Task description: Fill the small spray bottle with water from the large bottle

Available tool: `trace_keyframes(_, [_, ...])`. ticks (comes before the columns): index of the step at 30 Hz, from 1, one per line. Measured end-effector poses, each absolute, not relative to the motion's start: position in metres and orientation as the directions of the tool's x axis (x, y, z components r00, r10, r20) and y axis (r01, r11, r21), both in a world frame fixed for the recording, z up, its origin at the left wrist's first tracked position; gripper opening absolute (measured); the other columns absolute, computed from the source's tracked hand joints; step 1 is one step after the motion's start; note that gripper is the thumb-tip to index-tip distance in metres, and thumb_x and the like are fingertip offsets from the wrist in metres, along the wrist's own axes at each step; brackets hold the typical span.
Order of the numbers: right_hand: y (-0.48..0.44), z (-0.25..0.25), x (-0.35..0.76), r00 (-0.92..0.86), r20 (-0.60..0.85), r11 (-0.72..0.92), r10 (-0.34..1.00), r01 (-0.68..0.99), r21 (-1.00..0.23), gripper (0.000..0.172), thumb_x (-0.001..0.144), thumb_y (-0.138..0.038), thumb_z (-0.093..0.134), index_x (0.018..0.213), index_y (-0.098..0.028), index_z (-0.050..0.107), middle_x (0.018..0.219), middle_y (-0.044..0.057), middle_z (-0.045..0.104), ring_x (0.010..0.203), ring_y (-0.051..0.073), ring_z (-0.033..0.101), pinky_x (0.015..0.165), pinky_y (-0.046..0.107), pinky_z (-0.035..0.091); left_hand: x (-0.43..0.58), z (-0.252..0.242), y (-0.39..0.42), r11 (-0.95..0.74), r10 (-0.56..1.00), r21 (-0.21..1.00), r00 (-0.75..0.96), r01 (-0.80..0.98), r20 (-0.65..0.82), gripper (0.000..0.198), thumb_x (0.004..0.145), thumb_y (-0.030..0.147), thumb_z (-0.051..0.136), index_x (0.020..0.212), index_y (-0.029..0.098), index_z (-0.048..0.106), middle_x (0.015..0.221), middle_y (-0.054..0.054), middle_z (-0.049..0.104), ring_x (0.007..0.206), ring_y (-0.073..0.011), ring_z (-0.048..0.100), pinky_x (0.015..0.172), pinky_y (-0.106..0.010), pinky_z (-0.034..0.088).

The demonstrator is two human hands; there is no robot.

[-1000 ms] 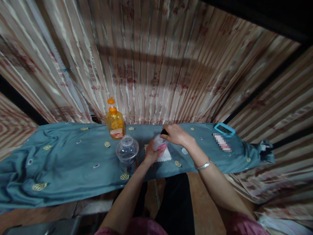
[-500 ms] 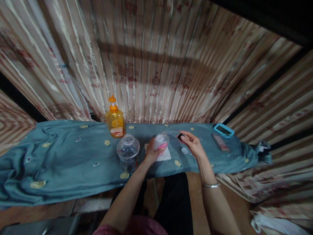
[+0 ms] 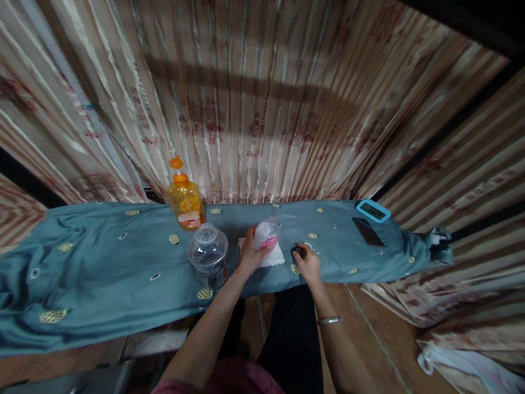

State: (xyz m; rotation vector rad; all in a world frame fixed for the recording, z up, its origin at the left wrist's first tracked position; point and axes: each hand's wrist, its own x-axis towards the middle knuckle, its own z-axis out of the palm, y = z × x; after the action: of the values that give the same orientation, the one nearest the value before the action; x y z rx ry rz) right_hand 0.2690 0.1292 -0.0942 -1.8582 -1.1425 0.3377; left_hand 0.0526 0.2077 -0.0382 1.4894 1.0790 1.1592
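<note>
My left hand (image 3: pixel 249 255) is closed round a small clear bottle with a pink label (image 3: pixel 264 235), holding it tilted above a white cloth (image 3: pixel 274 258) on the blue-covered table (image 3: pixel 102 262). The bottle's neck is uncovered. My right hand (image 3: pixel 307 262) rests on the table just right of the cloth, fingers pinched on a small black cap (image 3: pixel 297 251). A small white disc beside that hand is mostly hidden.
A clear plastic jar (image 3: pixel 208 257) stands left of my left hand. An orange pump bottle (image 3: pixel 184 197) stands at the back by the striped curtain. A dark phone (image 3: pixel 368 232) and a blue-framed device (image 3: pixel 373 210) lie at the right end.
My right hand lifted the black cap off the bottle, carried it to the right, then brought it down onto the table near the cloth. The left hand kept hold of the bottle.
</note>
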Motion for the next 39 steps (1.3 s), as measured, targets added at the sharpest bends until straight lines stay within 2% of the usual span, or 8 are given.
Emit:
trace_keyframes(7, [0.126,-0.097,0.254,0.488,0.356,-0.129,0.797,0.713,-0.689,0.036,0.099,-0.039,0.067,0.13,-0.02,0.064,0.134,0.011,0.07,0.124,0.031,0.066,0.108,0.059,0.051,0.053,-0.042,0.207,-0.116,0.985,0.986,0.145,0.118,0.098,0.097,0.056,0.022,0.094,0.142,0.018,0.048,0.137,-0.014,0.065,0.129,-0.0345,0.064,0.112,-0.048,0.05])
trace_keyframes(14, [0.106,-0.082,0.237,0.466,0.471,-0.044,0.749,0.744,-0.667,0.052,0.102,-0.053,0.055,0.141,-0.019,0.056,0.144,0.015,0.063,0.135,0.034,0.058,0.113,0.063,0.045,0.02,-0.041,0.154,-0.284,0.955,0.933,0.155,0.219,0.254,0.107,0.064,0.022,0.09,0.155,0.024,0.034,0.167,-0.018,0.038,0.158,-0.0364,0.034,0.13,-0.056,0.03])
trace_keyframes(19, [0.079,-0.07,0.205,0.501,0.426,-0.032,0.753,0.676,-0.736,0.057,0.101,-0.058,0.052,0.14,-0.016,0.056,0.144,0.018,0.064,0.137,0.035,0.058,0.115,0.063,0.044,-0.05,-0.054,0.079,-0.284,0.942,0.916,0.263,0.284,0.21,0.055,0.079,0.033,0.08,0.13,0.027,0.062,0.136,-0.009,0.068,0.131,-0.0312,0.065,0.115,-0.051,0.053])
trace_keyframes(22, [0.058,-0.067,0.174,0.5,0.328,-0.036,0.802,0.587,-0.808,0.059,0.1,-0.058,0.054,0.139,-0.013,0.057,0.141,0.022,0.067,0.131,0.036,0.064,0.11,0.063,0.049,-0.091,-0.056,0.06,-0.208,0.975,0.928,0.146,0.308,0.17,0.037,0.082,0.044,0.078,0.112,0.026,0.068,0.111,-0.006,0.075,0.107,-0.0276,0.074,0.1,-0.045,0.062])
trace_keyframes(25, [0.042,-0.066,0.137,0.456,0.19,-0.058,0.869,0.476,-0.878,0.058,0.1,-0.053,0.053,0.139,-0.009,0.057,0.138,0.027,0.07,0.115,0.035,0.074,0.104,0.061,0.055,-0.115,-0.048,0.075,-0.181,0.978,0.929,-0.045,0.324,0.206,0.045,0.08,0.054,0.078,0.112,0.025,0.066,0.11,-0.006,0.072,0.106,-0.0272,0.073,0.101,-0.046,0.06])
trace_keyframes(27, [0.036,-0.065,0.114,0.405,0.113,-0.065,0.907,0.402,-0.914,0.059,0.1,-0.051,0.052,0.138,-0.007,0.058,0.135,0.029,0.071,0.114,0.035,0.075,0.102,0.058,0.058,-0.119,-0.04,0.096,-0.219,0.942,0.923,-0.179,0.317,0.285,0.066,0.072,0.056,0.083,0.126,0.024,0.06,0.128,-0.01,0.068,0.122,-0.0307,0.067,0.11,-0.05,0.055])
trace_keyframes(31, [0.031,-0.065,0.078,0.285,0.029,-0.059,0.958,0.296,-0.953,0.053,0.097,-0.046,0.056,0.135,-0.01,0.063,0.129,0.024,0.076,0.118,0.033,0.074,0.103,0.053,0.059,-0.104,-0.026,0.137,-0.198,0.958,0.944,-0.152,0.265,0.243,0.111,0.056,0.045,0.094,0.15,0.022,0.04,0.156,-0.018,0.051,0.144,-0.0357,0.053,0.123,-0.053,0.041])
trace_keyframes(39, [0.016,-0.088,0.045,0.236,-0.047,-0.077,0.971,0.117,-0.99,0.045,0.092,-0.04,0.064,0.131,-0.019,0.069,0.119,0.017,0.081,0.105,0.034,0.078,0.097,0.056,0.059,-0.087,-0.018,0.157,-0.097,0.971,0.962,-0.188,0.257,0.149,0.075,0.051,0.04,0.092,0.115,0.019,0.059,0.107,-0.009,0.077,0.1,-0.0308,0.075,0.097,-0.048,0.06])
